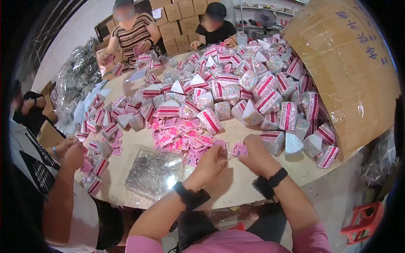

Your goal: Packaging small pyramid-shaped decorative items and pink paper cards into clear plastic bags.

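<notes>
My right hand [260, 157] pinches a small pink card tag [239, 149] just above the table. Beside it, my left hand [212, 162] has its fingertips pressed together; what they hold is too small to make out. Another pink tag shows just behind the left fingertips, and I cannot tell whether it is held. A pile of pink printed card tags [179, 137] lies in front of my left hand. Left of that hand is a clear shallow box [154, 173] full of thin metal pins or wires. Wedge-shaped cake-slice ornaments [209, 121] in pink, white and glitter lie beyond both hands.
A big cardboard carton [344, 80] tips open at the right, with cake slices spilling from it onto the table [211, 198]. Clear plastic bags [80, 80] heap at the left. Several people work around the table. A red stool [363, 223] stands at lower right.
</notes>
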Demonstrator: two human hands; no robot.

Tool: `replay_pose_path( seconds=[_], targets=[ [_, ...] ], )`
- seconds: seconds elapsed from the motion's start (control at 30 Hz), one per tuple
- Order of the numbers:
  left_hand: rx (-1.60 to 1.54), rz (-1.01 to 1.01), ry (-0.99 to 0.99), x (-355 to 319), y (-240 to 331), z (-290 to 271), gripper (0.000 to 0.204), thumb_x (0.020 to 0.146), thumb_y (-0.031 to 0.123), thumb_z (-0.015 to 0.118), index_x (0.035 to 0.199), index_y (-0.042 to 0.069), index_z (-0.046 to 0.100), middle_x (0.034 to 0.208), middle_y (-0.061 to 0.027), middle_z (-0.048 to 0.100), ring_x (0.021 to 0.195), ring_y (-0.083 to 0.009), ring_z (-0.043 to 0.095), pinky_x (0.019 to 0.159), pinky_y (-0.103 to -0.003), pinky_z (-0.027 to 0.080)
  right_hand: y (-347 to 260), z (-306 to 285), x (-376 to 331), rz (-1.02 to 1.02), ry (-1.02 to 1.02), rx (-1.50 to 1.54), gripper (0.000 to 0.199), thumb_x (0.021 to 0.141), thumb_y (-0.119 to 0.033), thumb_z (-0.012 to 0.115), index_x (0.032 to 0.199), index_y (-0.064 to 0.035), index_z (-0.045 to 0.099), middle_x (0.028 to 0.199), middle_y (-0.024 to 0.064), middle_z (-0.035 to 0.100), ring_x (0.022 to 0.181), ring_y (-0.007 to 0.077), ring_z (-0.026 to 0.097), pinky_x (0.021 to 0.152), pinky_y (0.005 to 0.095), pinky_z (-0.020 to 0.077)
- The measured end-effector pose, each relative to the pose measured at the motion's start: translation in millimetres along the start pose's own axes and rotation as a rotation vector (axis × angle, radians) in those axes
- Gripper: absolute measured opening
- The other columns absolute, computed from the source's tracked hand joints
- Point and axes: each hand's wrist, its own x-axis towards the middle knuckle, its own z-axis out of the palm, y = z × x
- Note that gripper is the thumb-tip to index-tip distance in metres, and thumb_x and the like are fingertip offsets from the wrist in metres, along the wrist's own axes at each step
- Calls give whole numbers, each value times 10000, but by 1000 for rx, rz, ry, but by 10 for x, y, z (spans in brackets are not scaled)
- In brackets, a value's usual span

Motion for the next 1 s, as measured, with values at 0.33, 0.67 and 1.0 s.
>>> replay_pose_path(
  seconds=[0.33,0.67,1.0],
  targets=[
    [-338,-55,189,88,335,65,233,864,167,603,969,-40,586,792,-86,609,679,-152,580,597,-278,461,-306,-314,-17,-254,162,254,396,708,-133,668,1021,25,485,966,199,542,907,381,538,793,437,445],
    [-549,-150,284,-587,385,65,136,898,132,581,919,2,613,752,-11,601,632,-77,547,574,-210,427,-139,111,-7,47,-7,360,99,781,-88,552,842,-16,580,886,177,559,875,362,555,763,434,443],
    [-598,-161,317,-925,37,346,115,910,134,588,895,20,605,787,-1,601,637,-46,507,569,-202,418,-230,298,25,-23,-20,16,77,805,-85,547,859,-33,565,889,169,542,898,349,543,772,439,450]
  ],
)
